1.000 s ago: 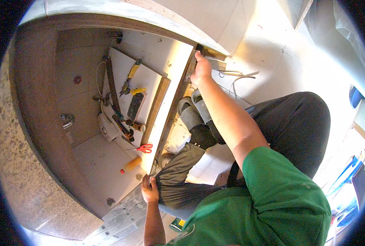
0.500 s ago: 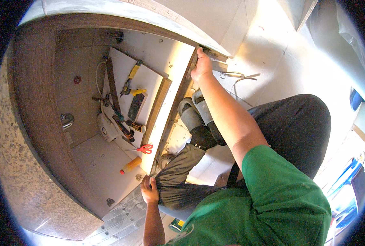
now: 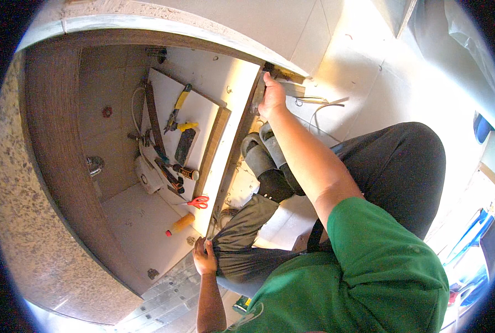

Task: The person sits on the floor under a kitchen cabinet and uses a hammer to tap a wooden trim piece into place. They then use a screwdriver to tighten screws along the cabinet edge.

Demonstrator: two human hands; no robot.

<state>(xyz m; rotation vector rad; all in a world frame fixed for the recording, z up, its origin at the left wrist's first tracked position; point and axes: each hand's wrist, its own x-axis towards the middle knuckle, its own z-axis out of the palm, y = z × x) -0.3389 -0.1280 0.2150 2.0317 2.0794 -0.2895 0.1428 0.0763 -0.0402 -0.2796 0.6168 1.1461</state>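
Note:
My right hand grips the upper part of a dark wooden strip along the cabinet's front edge. My left hand has its fingers curled at that edge's lower end, beside my leg; what they hold is too small to make out. Inside the cabinet, on a white board, lie yellow-handled pliers, a dark block and several dark hand tools. Red scissors and a yellow-handled tool lie nearer my left hand.
A speckled stone slab borders the cabinet at left. Black slippers sit beside my bent legs. Cut strips lie on the tiled floor. A metal fitting is on the cabinet wall. Blue items are at right.
The view has shifted slightly, with the cabinet's top sitting a little lower in the picture. My right hand has barely moved on the strip; my left hand remains at the lower end.

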